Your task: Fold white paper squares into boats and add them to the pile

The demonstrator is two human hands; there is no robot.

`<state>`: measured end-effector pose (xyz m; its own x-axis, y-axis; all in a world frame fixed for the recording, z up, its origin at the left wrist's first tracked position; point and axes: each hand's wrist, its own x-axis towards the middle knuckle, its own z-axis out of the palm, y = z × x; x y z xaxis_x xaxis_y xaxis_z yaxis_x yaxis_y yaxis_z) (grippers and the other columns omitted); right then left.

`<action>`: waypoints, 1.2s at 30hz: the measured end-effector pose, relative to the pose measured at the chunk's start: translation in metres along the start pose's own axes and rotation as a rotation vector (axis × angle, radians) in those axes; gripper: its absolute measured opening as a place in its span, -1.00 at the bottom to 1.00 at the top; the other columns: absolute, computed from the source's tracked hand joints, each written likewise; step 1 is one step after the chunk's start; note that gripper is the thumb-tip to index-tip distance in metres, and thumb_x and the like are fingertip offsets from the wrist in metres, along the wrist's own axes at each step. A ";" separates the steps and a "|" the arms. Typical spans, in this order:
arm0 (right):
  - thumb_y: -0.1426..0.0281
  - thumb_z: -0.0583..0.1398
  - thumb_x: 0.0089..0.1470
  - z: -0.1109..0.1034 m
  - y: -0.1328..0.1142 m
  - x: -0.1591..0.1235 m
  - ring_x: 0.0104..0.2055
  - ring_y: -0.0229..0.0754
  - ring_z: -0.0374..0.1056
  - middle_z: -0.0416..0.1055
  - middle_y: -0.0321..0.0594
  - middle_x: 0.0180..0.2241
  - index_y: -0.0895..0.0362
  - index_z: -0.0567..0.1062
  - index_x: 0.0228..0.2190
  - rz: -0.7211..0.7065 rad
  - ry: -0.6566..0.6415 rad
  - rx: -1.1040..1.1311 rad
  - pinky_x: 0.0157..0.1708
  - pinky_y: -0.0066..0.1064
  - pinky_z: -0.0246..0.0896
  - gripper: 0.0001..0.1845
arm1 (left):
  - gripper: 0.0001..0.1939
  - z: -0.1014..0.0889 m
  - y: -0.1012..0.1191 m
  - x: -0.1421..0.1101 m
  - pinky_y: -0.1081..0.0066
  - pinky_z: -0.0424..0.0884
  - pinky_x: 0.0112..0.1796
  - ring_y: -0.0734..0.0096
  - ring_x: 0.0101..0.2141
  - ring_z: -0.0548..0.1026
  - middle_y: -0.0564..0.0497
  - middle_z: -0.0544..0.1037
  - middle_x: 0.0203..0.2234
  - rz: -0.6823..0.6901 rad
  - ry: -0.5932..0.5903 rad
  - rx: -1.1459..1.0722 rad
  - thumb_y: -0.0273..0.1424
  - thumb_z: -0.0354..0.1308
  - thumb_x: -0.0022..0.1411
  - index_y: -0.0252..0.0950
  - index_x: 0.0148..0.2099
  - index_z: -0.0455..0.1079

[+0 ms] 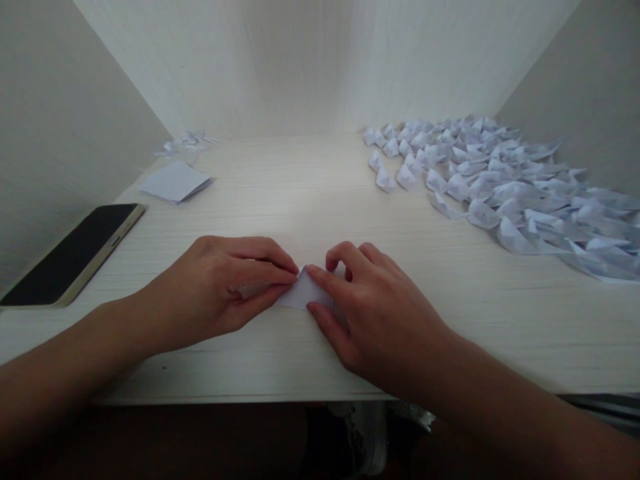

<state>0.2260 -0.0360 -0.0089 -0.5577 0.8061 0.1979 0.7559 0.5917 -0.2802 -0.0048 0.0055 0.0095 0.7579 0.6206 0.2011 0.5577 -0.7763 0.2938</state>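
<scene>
A small piece of folded white paper point(306, 293) lies low over the pale tabletop between my two hands, near the front edge. My left hand point(235, 280) pinches its left end, fingertips and thumb pressed together there. On the other side my right hand point(363, 290) grips the paper, with the index fingertip at its peaked top and the thumb at its lower edge. Part of the sheet is hidden behind the right fingers.
Many folded white paper boats point(500, 177) crowd the right side. At left are a stack of white paper sheets point(175, 180), small paper scraps point(187, 142) and a dark-screened phone point(75, 250). A pale wall point(300, 67) closes the back.
</scene>
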 end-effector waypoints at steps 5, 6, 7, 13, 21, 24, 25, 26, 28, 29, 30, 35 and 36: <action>0.33 0.12 0.29 0.000 0.000 0.000 -0.12 0.01 0.25 0.39 0.02 -0.11 0.17 0.53 -0.03 0.002 -0.001 -0.007 -0.07 -0.10 0.26 -0.69 | -0.74 0.003 0.002 -0.001 0.45 0.51 -0.19 0.39 -0.24 0.58 0.00 0.63 -0.14 0.010 -0.016 0.028 -0.43 0.07 0.39 -0.13 -0.07 0.60; 0.33 0.11 0.29 0.000 0.000 0.000 -0.12 0.01 0.24 0.39 0.02 -0.11 0.17 0.53 -0.02 0.002 -0.003 -0.008 -0.07 -0.09 0.25 -0.69 | -0.72 0.004 0.003 0.000 0.44 0.51 -0.19 0.39 -0.24 0.58 -0.01 0.63 -0.16 0.012 -0.018 0.036 -0.44 0.05 0.39 -0.14 -0.08 0.60; 0.33 0.11 0.29 0.000 0.000 0.000 -0.13 0.01 0.24 0.39 0.02 -0.10 0.18 0.52 -0.02 0.002 -0.003 -0.007 -0.06 -0.09 0.25 -0.68 | -0.71 0.004 0.004 0.001 0.43 0.50 -0.19 0.38 -0.23 0.58 -0.02 0.63 -0.16 0.015 -0.020 0.043 -0.46 0.03 0.40 -0.16 -0.08 0.60; 0.35 0.12 0.29 0.002 0.000 -0.002 -0.11 0.00 0.24 0.38 0.01 -0.07 0.13 0.47 0.09 -0.005 0.031 0.017 -0.04 -0.09 0.24 -0.63 | -0.72 0.004 0.007 0.003 0.32 0.51 -0.11 0.30 -0.18 0.56 0.00 0.62 -0.14 -0.018 -0.064 -0.025 -0.44 0.05 0.37 -0.10 -0.06 0.59; 0.35 0.12 0.29 0.001 0.001 -0.002 -0.12 -0.01 0.24 0.38 -0.01 -0.09 0.10 0.50 0.05 0.003 0.022 0.033 -0.06 -0.09 0.25 -0.66 | -0.70 0.005 0.005 0.002 0.37 0.50 -0.09 0.34 -0.16 0.56 0.00 0.61 -0.13 0.048 -0.040 0.000 -0.47 0.06 0.39 -0.09 -0.01 0.57; 0.36 0.14 0.28 0.001 0.000 -0.002 -0.12 -0.01 0.25 0.38 -0.01 -0.10 0.10 0.49 0.06 0.000 0.023 0.041 -0.07 -0.10 0.26 -0.65 | -0.71 0.004 0.007 0.002 0.37 0.50 -0.08 0.34 -0.17 0.57 0.00 0.62 -0.13 0.024 -0.027 -0.014 -0.47 0.07 0.38 -0.09 -0.03 0.59; 0.37 0.14 0.27 0.001 0.000 -0.002 -0.12 -0.01 0.25 0.38 -0.01 -0.10 0.10 0.49 0.06 0.001 0.025 0.041 -0.08 -0.10 0.26 -0.65 | -0.71 0.004 0.007 0.002 0.37 0.50 -0.08 0.33 -0.17 0.58 -0.01 0.62 -0.12 0.018 -0.021 -0.017 -0.47 0.08 0.38 -0.09 -0.03 0.59; 0.37 0.14 0.27 0.001 0.000 -0.002 -0.12 -0.01 0.25 0.38 -0.01 -0.10 0.10 0.49 0.06 0.004 0.025 0.042 -0.07 -0.09 0.26 -0.65 | -0.72 0.004 0.008 0.002 0.37 0.50 -0.08 0.33 -0.17 0.58 -0.01 0.62 -0.13 0.015 -0.015 -0.018 -0.46 0.09 0.37 -0.09 -0.03 0.59; 0.37 0.14 0.27 0.001 -0.001 -0.001 -0.12 -0.01 0.25 0.38 -0.02 -0.10 0.10 0.50 0.05 0.011 0.024 0.042 -0.07 -0.09 0.26 -0.66 | -0.72 0.004 0.009 0.002 0.37 0.50 -0.09 0.31 -0.18 0.58 -0.01 0.62 -0.13 0.014 -0.004 -0.020 -0.46 0.10 0.36 -0.10 -0.03 0.59; 0.36 0.14 0.27 0.001 -0.001 -0.001 -0.12 -0.01 0.25 0.39 -0.02 -0.10 0.10 0.51 0.04 0.014 0.024 0.042 -0.07 -0.09 0.26 -0.66 | -0.73 0.005 0.009 0.002 0.37 0.50 -0.09 0.31 -0.18 0.58 -0.02 0.62 -0.13 0.018 -0.004 -0.022 -0.46 0.10 0.37 -0.10 -0.04 0.59; 0.36 0.13 0.27 0.001 -0.001 -0.001 -0.12 0.00 0.24 0.39 -0.02 -0.10 0.10 0.51 0.04 0.014 0.025 0.042 -0.07 -0.09 0.26 -0.67 | -0.73 0.005 0.009 0.002 0.36 0.50 -0.09 0.31 -0.17 0.58 -0.02 0.62 -0.13 0.021 -0.010 -0.025 -0.46 0.09 0.37 -0.11 -0.04 0.59; 0.36 0.14 0.28 0.001 0.000 -0.001 -0.13 -0.02 0.24 0.39 -0.02 -0.11 0.10 0.52 0.01 0.005 0.029 0.049 -0.09 -0.11 0.25 -0.69 | -0.72 0.004 0.008 0.001 0.28 0.52 -0.08 0.25 -0.15 0.56 -0.02 0.61 -0.13 -0.055 -0.091 -0.065 -0.40 0.06 0.38 -0.08 -0.05 0.60; 0.35 0.14 0.28 0.001 0.000 -0.001 -0.13 -0.02 0.25 0.39 -0.02 -0.11 0.10 0.52 0.01 0.003 0.030 0.050 -0.09 -0.12 0.25 -0.69 | -0.72 0.004 0.008 0.001 0.27 0.52 -0.08 0.24 -0.15 0.56 -0.02 0.61 -0.14 -0.076 -0.100 -0.081 -0.39 0.06 0.38 -0.07 -0.05 0.60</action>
<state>0.2262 -0.0367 -0.0104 -0.5440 0.8085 0.2246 0.7393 0.5884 -0.3274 0.0022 -0.0004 0.0084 0.7464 0.6603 0.0828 0.5890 -0.7134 0.3797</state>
